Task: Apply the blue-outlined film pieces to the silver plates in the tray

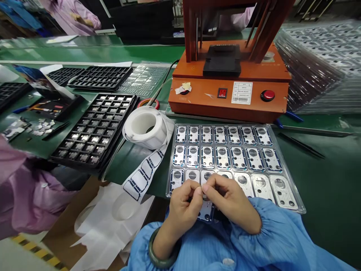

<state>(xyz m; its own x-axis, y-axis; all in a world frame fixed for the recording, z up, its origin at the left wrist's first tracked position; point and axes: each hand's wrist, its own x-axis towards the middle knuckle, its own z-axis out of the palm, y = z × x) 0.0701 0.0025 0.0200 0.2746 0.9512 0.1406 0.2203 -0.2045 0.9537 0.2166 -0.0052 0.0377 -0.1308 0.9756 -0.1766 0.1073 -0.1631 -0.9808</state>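
Left hand point(186, 205): raised at lower centre, thumb and forefinger pressed together.
Right hand point(232, 199): angled inward, fingertips brought to the left's; whether anything is pinched by either cannot be told.
Blue-edged plate point(207, 214): seen beneath the hands, lower centre.
White sticker point(241, 93): borne by orange machine point(197, 96), upper right; barcoded, print too small to be read.

Here's the green counter point(332, 177), sweeping right across the view with a soft sheen! Beyond it, a dark panel point(141, 22) stands upright; lower left, pale floor point(17, 259) carries striped tape point(39, 253) (yellow and black, running diagonally).
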